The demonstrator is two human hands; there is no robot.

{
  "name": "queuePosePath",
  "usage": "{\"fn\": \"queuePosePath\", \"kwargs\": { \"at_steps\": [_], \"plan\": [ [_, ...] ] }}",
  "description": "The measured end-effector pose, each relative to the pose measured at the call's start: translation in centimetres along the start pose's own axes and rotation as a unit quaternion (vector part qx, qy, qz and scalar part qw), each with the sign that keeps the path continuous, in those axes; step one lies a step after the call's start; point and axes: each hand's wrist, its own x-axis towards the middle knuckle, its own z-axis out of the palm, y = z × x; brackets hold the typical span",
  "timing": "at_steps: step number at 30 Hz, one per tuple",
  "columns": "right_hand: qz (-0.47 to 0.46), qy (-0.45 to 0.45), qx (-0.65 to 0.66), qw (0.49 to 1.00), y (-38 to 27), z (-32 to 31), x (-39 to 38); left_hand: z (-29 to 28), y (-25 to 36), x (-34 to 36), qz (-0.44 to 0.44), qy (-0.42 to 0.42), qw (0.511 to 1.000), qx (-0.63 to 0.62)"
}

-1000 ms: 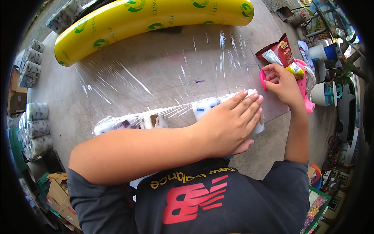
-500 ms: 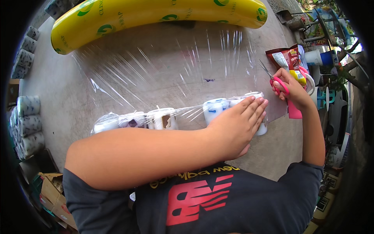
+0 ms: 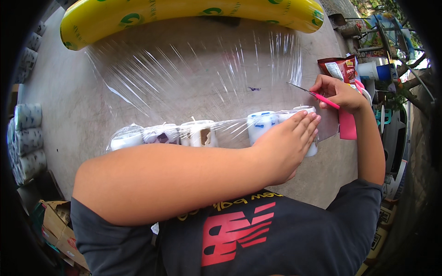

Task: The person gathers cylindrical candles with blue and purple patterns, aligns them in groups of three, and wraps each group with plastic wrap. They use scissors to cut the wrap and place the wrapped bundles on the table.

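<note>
A clear sheet of cling wrap (image 3: 152, 85) stretches from a large yellow roll (image 3: 184, 19) at the far side to a row of candles near me. Film covers the candles: a white candle (image 3: 126, 139) at the left, a white and brown candle (image 3: 199, 134), a blue-marked white candle (image 3: 260, 127), and others partly hidden. My left arm crosses in front of the row. Its hand (image 3: 291, 140) lies flat, fingers stretched, on the wrapped candles at the right end. In my right hand (image 3: 345, 95) are pink-handled scissors (image 3: 328, 100), their tips at the film's right edge.
Wrapped bundles of candles (image 3: 30, 140) stand at the left edge. A cardboard box (image 3: 60, 225) sits lower left. Beyond my right hand are a red snack bag (image 3: 340, 68), a pink object (image 3: 347, 125) and a blue and white container (image 3: 386, 71).
The scissors have swung leftward and lower, so their tips now reach the film's right edge. My left hand stays pressed on the candles. The view has shifted slightly.
</note>
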Motion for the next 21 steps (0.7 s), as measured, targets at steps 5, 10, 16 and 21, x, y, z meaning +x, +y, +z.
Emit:
{"fn": "queuePosePath", "kwargs": {
  "at_steps": [5,10,16,21],
  "plan": [
    [0.03,-0.045,-0.003,0.999,-1.4,-1.2,1.6,0.0,0.0,0.0,0.003,0.0,1.0,0.007],
    [0.062,-0.07,0.0,0.996,-2.4,-2.1,3.7,0.4,0.0,-0.1,0.003,0.02,1.0,0.004],
    [0.036,-0.135,0.008,0.99,-3.7,-1.1,4.7,0.6,0.2,0.0,-0.004,0.021,1.0,0.016],
    [-0.007,-0.141,-0.027,0.99,-4.8,-0.1,5.1,0.5,0.1,0.0,-0.001,0.012,1.0,0.015]
  ]
}}
